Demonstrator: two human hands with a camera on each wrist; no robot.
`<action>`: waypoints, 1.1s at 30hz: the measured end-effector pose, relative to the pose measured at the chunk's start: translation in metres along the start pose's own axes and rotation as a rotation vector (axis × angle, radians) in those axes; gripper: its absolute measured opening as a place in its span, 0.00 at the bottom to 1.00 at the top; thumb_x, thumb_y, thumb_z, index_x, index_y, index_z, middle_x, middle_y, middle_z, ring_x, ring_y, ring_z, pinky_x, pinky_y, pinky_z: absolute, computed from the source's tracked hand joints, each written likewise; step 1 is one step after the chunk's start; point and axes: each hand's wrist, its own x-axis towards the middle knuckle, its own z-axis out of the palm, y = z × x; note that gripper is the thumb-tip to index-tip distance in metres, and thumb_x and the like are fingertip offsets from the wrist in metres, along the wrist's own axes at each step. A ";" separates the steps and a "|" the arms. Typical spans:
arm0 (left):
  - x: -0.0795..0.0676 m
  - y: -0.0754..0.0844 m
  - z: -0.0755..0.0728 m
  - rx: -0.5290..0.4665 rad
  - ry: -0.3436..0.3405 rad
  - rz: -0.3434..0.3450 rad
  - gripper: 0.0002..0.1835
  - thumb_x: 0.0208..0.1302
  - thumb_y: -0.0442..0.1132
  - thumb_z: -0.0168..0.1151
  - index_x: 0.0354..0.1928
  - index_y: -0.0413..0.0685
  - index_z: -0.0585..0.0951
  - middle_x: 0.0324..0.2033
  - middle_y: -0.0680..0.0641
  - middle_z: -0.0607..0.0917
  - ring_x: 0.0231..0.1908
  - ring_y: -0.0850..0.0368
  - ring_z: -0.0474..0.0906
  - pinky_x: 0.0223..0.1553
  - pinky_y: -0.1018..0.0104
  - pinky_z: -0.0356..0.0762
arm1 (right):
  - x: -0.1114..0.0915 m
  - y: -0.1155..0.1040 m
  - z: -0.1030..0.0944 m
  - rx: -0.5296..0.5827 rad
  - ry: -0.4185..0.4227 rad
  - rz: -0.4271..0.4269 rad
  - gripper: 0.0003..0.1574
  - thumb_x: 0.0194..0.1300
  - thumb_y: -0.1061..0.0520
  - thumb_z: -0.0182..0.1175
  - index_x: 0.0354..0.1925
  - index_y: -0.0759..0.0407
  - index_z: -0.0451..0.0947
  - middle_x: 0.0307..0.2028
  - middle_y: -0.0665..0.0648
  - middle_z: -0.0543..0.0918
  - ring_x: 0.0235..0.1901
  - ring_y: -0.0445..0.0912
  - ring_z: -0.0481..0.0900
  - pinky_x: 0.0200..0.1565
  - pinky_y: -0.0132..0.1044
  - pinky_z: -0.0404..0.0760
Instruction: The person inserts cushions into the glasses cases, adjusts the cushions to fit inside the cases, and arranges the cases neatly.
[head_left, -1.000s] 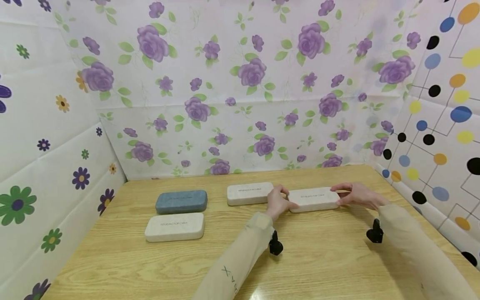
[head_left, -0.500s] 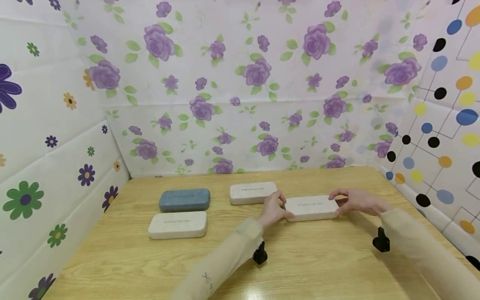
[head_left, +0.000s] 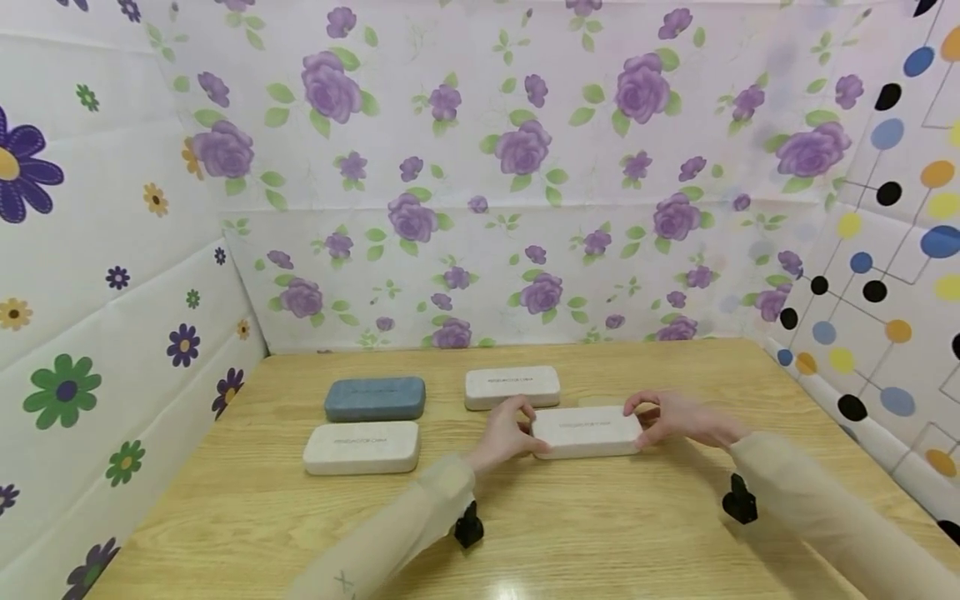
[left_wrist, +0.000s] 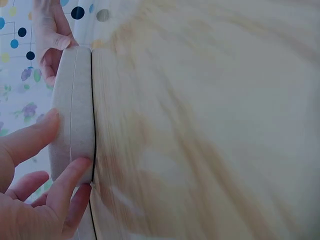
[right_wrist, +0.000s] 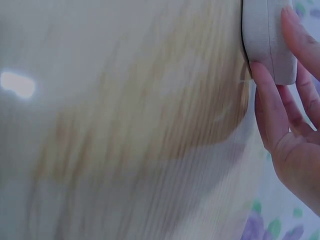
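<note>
A white glasses case (head_left: 587, 432) with small lettering on its lid lies flat at the middle right of the table, a person's hand at each end. My left hand (head_left: 504, 435) pinches its left end between thumb and fingers. At the right end, my right hand (head_left: 681, 418) grips it the same way. In the left wrist view, the case (left_wrist: 75, 115) shows a seam along its side, its lower edge close to the wood. The right wrist view has fingers (right_wrist: 270, 95) curled at the end of the case. Just behind it sits another white glasses case (head_left: 513, 388).
To the left, a blue glasses case (head_left: 375, 398) lies behind a third white glasses case (head_left: 362, 448). Flowered sheets (head_left: 420, 167) hang behind the wooden table (head_left: 570, 533) and on the left; a dotted sheet (head_left: 885, 292) borders the right.
Both hands have slid the held white glasses case to the left and toward the person, in front of the rear white one. The other cases have stayed in place; the head view has shifted slightly.
</note>
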 end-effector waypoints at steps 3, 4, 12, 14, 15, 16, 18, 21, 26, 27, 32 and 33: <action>-0.009 -0.006 -0.017 -0.002 -0.012 -0.013 0.24 0.34 0.32 0.77 0.32 0.38 0.71 0.33 0.45 0.75 0.31 0.51 0.78 0.29 0.66 0.72 | 0.008 -0.008 0.015 -0.024 -0.013 -0.035 0.31 0.44 0.57 0.73 0.45 0.60 0.70 0.54 0.62 0.67 0.56 0.58 0.63 0.47 0.43 0.71; -0.010 -0.008 -0.022 -0.008 -0.018 -0.021 0.24 0.34 0.32 0.77 0.33 0.37 0.71 0.34 0.45 0.76 0.32 0.50 0.78 0.30 0.66 0.73 | 0.011 -0.010 0.019 -0.041 -0.008 -0.045 0.31 0.44 0.56 0.73 0.45 0.59 0.70 0.54 0.61 0.67 0.56 0.57 0.64 0.47 0.43 0.70; -0.020 -0.014 -0.062 -0.064 -0.098 -0.147 0.25 0.38 0.30 0.75 0.37 0.37 0.70 0.41 0.41 0.73 0.37 0.50 0.77 0.26 0.62 0.75 | 0.034 -0.028 0.047 -0.106 0.018 -0.078 0.31 0.41 0.52 0.74 0.43 0.55 0.72 0.53 0.57 0.69 0.53 0.55 0.68 0.50 0.47 0.67; -0.023 -0.015 -0.069 -0.081 -0.112 -0.176 0.25 0.39 0.28 0.74 0.38 0.37 0.70 0.43 0.40 0.72 0.38 0.50 0.76 0.25 0.62 0.74 | 0.037 -0.032 0.054 -0.109 0.019 -0.086 0.31 0.41 0.52 0.74 0.44 0.56 0.72 0.53 0.57 0.69 0.52 0.55 0.68 0.50 0.47 0.67; -0.024 -0.015 -0.071 -0.083 -0.112 -0.186 0.25 0.39 0.27 0.74 0.39 0.37 0.71 0.43 0.40 0.72 0.38 0.49 0.76 0.25 0.62 0.74 | 0.039 -0.033 0.057 -0.108 0.018 -0.089 0.31 0.41 0.52 0.74 0.44 0.56 0.72 0.52 0.57 0.69 0.52 0.54 0.68 0.50 0.46 0.68; -0.025 -0.016 -0.073 -0.083 -0.110 -0.193 0.25 0.39 0.27 0.74 0.40 0.37 0.71 0.44 0.40 0.71 0.38 0.50 0.76 0.25 0.63 0.74 | 0.040 -0.034 0.060 -0.105 0.014 -0.098 0.31 0.42 0.52 0.74 0.44 0.57 0.72 0.52 0.58 0.69 0.52 0.55 0.68 0.49 0.45 0.68; -0.027 -0.017 -0.077 -0.080 -0.105 -0.200 0.27 0.38 0.25 0.74 0.43 0.37 0.73 0.44 0.41 0.71 0.37 0.49 0.75 0.25 0.64 0.74 | 0.044 -0.036 0.064 -0.093 0.008 -0.112 0.32 0.42 0.53 0.73 0.45 0.58 0.71 0.50 0.58 0.70 0.50 0.54 0.69 0.47 0.44 0.69; -0.027 -0.020 -0.081 -0.064 -0.092 -0.210 0.32 0.36 0.24 0.74 0.48 0.38 0.74 0.44 0.42 0.72 0.37 0.49 0.74 0.26 0.66 0.74 | 0.050 -0.036 0.069 -0.059 0.004 -0.136 0.34 0.43 0.55 0.73 0.47 0.61 0.69 0.47 0.59 0.70 0.46 0.53 0.71 0.44 0.42 0.70; -0.027 -0.021 -0.085 -0.061 -0.091 -0.224 0.35 0.36 0.23 0.73 0.53 0.37 0.73 0.47 0.40 0.72 0.41 0.45 0.74 0.29 0.64 0.75 | 0.053 -0.037 0.074 -0.024 0.019 -0.170 0.41 0.43 0.58 0.73 0.52 0.67 0.64 0.47 0.62 0.69 0.43 0.53 0.70 0.41 0.40 0.71; -0.027 -0.022 -0.086 -0.056 -0.096 -0.223 0.34 0.37 0.24 0.73 0.53 0.37 0.73 0.47 0.40 0.72 0.41 0.45 0.74 0.30 0.64 0.75 | 0.053 -0.038 0.075 -0.029 0.022 -0.174 0.42 0.43 0.58 0.73 0.53 0.67 0.63 0.47 0.62 0.69 0.43 0.53 0.71 0.41 0.40 0.72; -0.030 -0.024 -0.089 -0.099 -0.119 -0.255 0.33 0.40 0.26 0.73 0.53 0.39 0.73 0.50 0.40 0.71 0.44 0.45 0.73 0.32 0.63 0.75 | 0.054 -0.038 0.077 -0.035 0.022 -0.178 0.41 0.42 0.58 0.74 0.54 0.65 0.66 0.48 0.62 0.69 0.44 0.54 0.71 0.42 0.41 0.72; -0.030 -0.025 -0.090 -0.115 -0.126 -0.258 0.33 0.40 0.26 0.73 0.54 0.38 0.73 0.50 0.39 0.72 0.44 0.46 0.73 0.31 0.63 0.75 | 0.054 -0.038 0.078 -0.036 0.020 -0.177 0.41 0.42 0.57 0.74 0.53 0.64 0.67 0.48 0.61 0.70 0.44 0.54 0.71 0.42 0.41 0.72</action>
